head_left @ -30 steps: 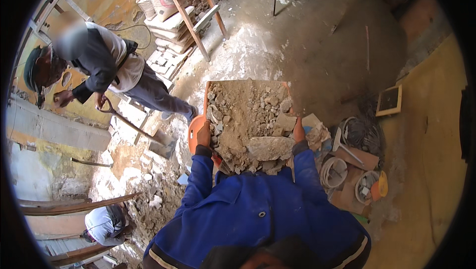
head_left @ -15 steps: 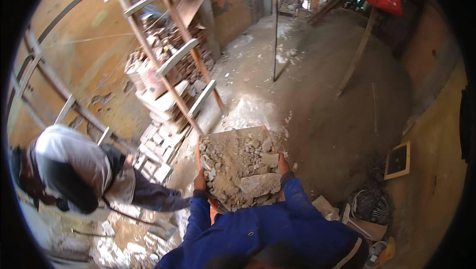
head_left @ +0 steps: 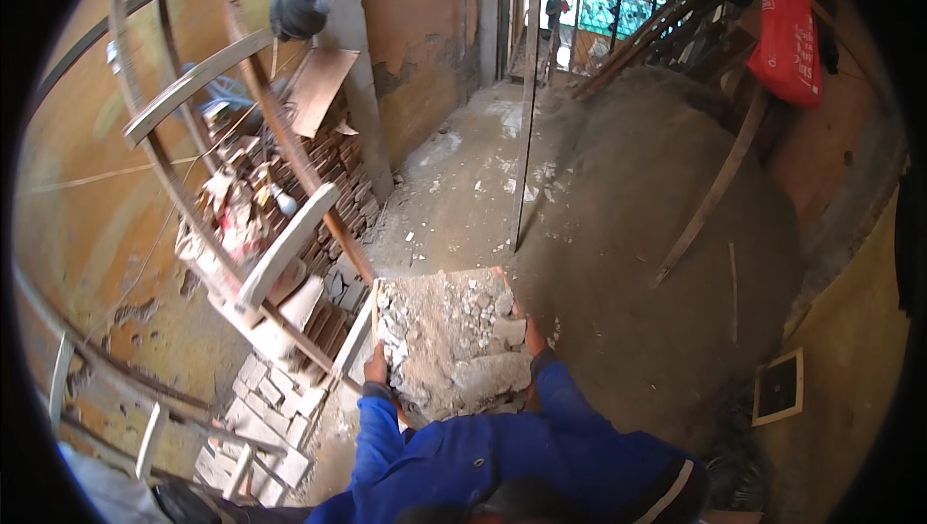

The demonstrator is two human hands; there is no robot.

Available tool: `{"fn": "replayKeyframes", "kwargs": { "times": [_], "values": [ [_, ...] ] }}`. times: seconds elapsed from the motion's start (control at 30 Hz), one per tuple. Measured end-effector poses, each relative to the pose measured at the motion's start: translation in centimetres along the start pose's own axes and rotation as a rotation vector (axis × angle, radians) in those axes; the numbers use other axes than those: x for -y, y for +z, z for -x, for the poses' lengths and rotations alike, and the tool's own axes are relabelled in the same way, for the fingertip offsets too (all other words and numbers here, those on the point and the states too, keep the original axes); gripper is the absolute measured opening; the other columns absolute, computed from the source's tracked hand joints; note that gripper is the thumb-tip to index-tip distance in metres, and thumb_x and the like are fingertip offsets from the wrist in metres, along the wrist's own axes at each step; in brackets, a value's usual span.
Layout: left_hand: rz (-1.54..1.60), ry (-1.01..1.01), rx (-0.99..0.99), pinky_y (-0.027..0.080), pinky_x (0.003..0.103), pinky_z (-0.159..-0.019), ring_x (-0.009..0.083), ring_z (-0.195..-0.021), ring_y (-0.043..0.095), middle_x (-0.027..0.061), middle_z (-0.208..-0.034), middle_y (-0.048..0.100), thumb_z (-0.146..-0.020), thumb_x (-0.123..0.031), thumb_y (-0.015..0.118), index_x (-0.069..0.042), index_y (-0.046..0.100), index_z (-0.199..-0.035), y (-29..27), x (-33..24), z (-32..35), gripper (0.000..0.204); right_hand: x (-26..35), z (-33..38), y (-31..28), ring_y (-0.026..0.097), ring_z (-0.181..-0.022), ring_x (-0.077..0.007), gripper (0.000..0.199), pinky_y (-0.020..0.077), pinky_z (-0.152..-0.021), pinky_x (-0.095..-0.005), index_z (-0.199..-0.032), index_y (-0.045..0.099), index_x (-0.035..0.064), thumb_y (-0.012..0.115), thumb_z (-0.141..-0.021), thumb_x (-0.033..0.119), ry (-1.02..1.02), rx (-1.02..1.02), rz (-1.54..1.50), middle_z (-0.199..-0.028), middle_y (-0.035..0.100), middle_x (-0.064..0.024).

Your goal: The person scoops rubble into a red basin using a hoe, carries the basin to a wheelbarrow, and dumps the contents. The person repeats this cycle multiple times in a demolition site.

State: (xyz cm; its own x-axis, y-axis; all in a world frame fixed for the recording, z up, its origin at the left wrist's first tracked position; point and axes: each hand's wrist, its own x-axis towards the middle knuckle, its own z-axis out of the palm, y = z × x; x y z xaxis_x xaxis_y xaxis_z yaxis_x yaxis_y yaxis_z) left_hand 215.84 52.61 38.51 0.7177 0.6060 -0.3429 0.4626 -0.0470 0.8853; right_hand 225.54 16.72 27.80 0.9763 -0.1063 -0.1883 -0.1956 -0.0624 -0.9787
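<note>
In front of my body I hold a squarish, orange-edged tub (head_left: 501, 278) heaped with rubble (head_left: 439, 336). Grey stones, loose dirt and a large broken chunk of concrete (head_left: 491, 381) fill it. My left hand (head_left: 376, 366) is closed on its left side, and my right hand (head_left: 537, 339) is closed on its right side. Both arms are in blue sleeves. My body hides the tub's near end, and its underside is out of sight. Just beyond its far left corner stands the foot of a wooden ladder (head_left: 307, 176).
A large sand heap (head_left: 666, 196) spreads along the right, with a slanting plank (head_left: 715, 191) and an upright pole (head_left: 527, 99) near it. Bricks (head_left: 338, 181) and tiles (head_left: 261, 408) are stacked at left. A barred gate (head_left: 599, 17) stands far ahead. Another person's sleeve (head_left: 106, 485) shows lower left.
I have moved forward with the loaded tub, and the ladder and sand heap look nearer. The other person has slid mostly out of view at lower left. Both hands keep their hold.
</note>
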Motion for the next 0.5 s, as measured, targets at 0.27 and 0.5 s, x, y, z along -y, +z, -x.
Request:
{"fn": "replayKeyframes", "kwargs": {
  "times": [0.27,0.5],
  "values": [
    [0.151,-0.102,0.192,0.043,0.031,-0.067,0.0167,-0.071,0.054,0.0099,-0.083,0.061,-0.076,-0.047,0.057,0.010,0.058,-0.096,13.8,-11.3,-25.2,0.061,3.6,-25.0,3.0,0.042,-0.112,-0.0253,0.049,0.0274,-0.098,-0.0311,-0.119,0.047,-0.0017,0.039,-0.090,0.037,-0.002,-0.197,0.012,-0.121,0.049,-0.0141],
    [0.125,-0.173,0.229,0.042,0.032,-0.076,0.0216,-0.086,0.056,0.0144,-0.096,0.060,-0.075,-0.048,0.056,0.012,0.056,-0.101,29.9,-21.9,-45.9,0.066,5.8,-51.4,5.7,0.050,-0.104,-0.0220,0.057,0.0344,-0.091,-0.0301,-0.111,0.053,-0.0021,0.028,-0.091,0.045,0.164,-0.124,-0.096,-0.109,0.057,-0.0131]
  ]
}}
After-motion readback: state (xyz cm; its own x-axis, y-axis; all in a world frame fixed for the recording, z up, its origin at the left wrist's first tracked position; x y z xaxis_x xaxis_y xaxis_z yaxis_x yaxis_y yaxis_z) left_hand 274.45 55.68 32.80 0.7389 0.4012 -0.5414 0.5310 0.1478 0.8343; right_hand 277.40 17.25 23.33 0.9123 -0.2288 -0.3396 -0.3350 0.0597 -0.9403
